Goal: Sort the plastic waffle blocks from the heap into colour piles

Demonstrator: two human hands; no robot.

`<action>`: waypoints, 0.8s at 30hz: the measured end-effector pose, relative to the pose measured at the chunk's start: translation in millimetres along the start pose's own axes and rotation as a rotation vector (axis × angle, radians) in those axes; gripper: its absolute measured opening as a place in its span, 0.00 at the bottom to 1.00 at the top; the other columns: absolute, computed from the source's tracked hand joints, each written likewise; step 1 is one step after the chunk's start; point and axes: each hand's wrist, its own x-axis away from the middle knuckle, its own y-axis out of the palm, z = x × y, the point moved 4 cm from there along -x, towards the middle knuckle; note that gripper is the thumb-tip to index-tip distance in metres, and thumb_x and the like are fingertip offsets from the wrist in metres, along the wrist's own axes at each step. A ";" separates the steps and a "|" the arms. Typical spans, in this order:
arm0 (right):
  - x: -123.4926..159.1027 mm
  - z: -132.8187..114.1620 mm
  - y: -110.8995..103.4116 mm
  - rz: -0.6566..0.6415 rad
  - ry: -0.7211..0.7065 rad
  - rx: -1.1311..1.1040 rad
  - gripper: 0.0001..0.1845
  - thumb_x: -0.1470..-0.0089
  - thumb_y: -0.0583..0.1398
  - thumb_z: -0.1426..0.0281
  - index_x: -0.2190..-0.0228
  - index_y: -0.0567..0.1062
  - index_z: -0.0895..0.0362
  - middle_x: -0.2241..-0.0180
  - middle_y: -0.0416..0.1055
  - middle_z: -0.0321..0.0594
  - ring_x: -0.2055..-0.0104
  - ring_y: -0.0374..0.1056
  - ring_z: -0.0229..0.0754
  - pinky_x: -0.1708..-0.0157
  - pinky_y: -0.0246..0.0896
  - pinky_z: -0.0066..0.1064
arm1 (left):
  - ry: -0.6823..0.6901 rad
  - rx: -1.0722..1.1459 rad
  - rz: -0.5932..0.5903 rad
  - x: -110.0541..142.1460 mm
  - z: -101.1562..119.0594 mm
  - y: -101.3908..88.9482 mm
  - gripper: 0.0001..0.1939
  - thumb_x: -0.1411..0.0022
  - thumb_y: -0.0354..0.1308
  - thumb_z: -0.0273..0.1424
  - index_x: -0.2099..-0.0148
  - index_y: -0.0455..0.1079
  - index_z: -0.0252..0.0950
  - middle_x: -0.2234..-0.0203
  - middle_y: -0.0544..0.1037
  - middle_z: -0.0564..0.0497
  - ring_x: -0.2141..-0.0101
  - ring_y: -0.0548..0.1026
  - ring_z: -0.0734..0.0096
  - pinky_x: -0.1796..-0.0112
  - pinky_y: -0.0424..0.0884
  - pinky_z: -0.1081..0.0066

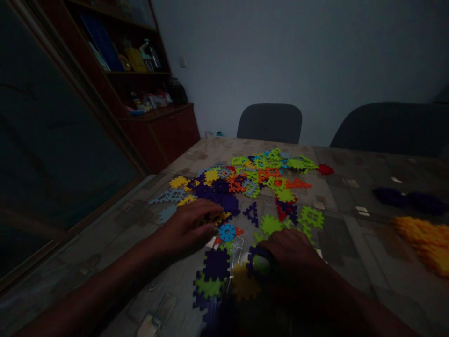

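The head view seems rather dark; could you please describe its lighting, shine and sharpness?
Head view: dim overall, the right forearm deep in shadow; head view: pale shine on the tabletop near the blue gear piece, itself fairly crisp; head view: the orange pile at right looks smeared.

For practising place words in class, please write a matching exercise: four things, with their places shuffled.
1. Round blue toothed plastic-looking disc
2. Heap of yellow-orange pieces
3. Dark-grey rounded chair backs
4. Dark purple square toothed piece

A. Beyond the far edge of the table
B. At the near side, overlapping a lime-green toothed piece
C. Right beside the left hand
D. On the table, at the picture's right edge

Pairs: 1-C; 2-D; 3-A; 4-B
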 end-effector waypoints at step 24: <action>14.3 -20.4 32.2 0.104 -0.090 0.018 0.19 0.59 0.69 0.61 0.64 0.75 0.53 0.67 0.72 0.39 0.65 0.65 0.48 0.58 0.54 0.43 | 0.171 -0.043 -0.216 80.9 60.2 23.8 0.17 0.25 0.47 0.39 0.38 0.59 0.41 0.47 0.68 0.44 0.46 0.65 0.57 0.42 0.62 0.57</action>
